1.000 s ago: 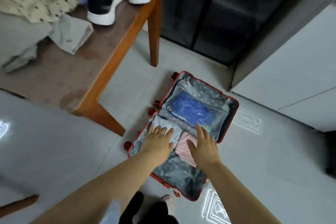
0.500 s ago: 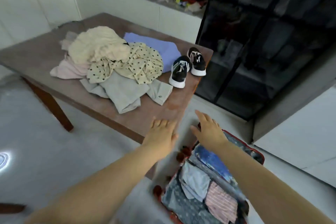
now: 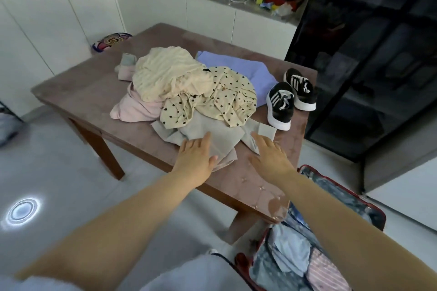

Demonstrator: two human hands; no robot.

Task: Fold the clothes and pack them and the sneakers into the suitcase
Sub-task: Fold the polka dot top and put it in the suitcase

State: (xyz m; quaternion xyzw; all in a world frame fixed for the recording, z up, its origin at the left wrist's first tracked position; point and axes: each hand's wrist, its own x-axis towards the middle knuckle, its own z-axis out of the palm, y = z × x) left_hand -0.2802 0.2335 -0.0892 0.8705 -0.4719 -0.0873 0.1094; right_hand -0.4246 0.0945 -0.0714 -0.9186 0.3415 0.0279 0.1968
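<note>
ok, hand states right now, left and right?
Left hand: open, straight fingers laid over the grey garment, gripping nothing.
Right hand: open, holding nothing, fingertips at that garment's edge.

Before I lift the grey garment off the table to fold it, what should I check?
1. Left hand on grey garment: ok, flat on it.
2. Right hand on its sleeve: cannot tell, fingertips at the edge.
3. Grip taken: not ok, both hands open.
4. Garment free: not ok, polka-dot top overlaps its far part.
5. Sneakers clear: cannot tell, sleeve ends right beside the near one.
6. Suitcase open: ok, on the floor.
</note>
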